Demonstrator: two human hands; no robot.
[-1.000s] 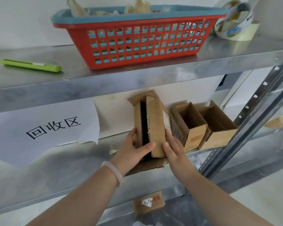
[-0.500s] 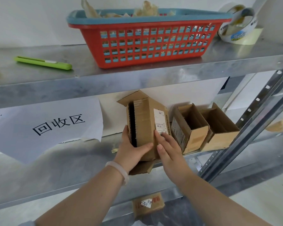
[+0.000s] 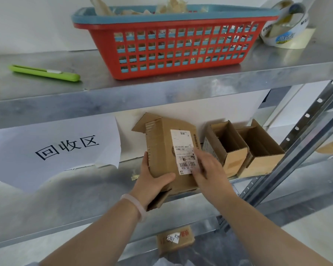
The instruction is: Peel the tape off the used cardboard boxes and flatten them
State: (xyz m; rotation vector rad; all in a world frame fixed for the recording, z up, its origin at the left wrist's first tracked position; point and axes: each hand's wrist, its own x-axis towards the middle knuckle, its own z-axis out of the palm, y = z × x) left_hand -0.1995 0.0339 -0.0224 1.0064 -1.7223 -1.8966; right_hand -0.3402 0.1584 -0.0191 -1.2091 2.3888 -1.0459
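A brown cardboard box with a white shipping label (image 3: 161,148) is held in the air just over the front of the grey metal middle shelf (image 3: 65,198), close beside two small open-topped cardboard boxes (image 3: 236,160) that stand on the shelf to its right. The left hand (image 3: 152,181) has a firm grip on the box's lower left corner, thumb across the labelled face and fingers behind. The right hand (image 3: 210,169) lies against the lower right of that face, but it is blurred, so I cannot tell whether its grip pinches anything. The box's long axis runs nearly upright, its top leaning a little left. The labelled face points at the camera, one flap hangs loose at the top and another under the left hand. This looks like the checking stage — hunting for leftover tape. The next move probably calls for catching a tape edge with a fingernail, or else pushing opposite corners together so the walls fold flat.
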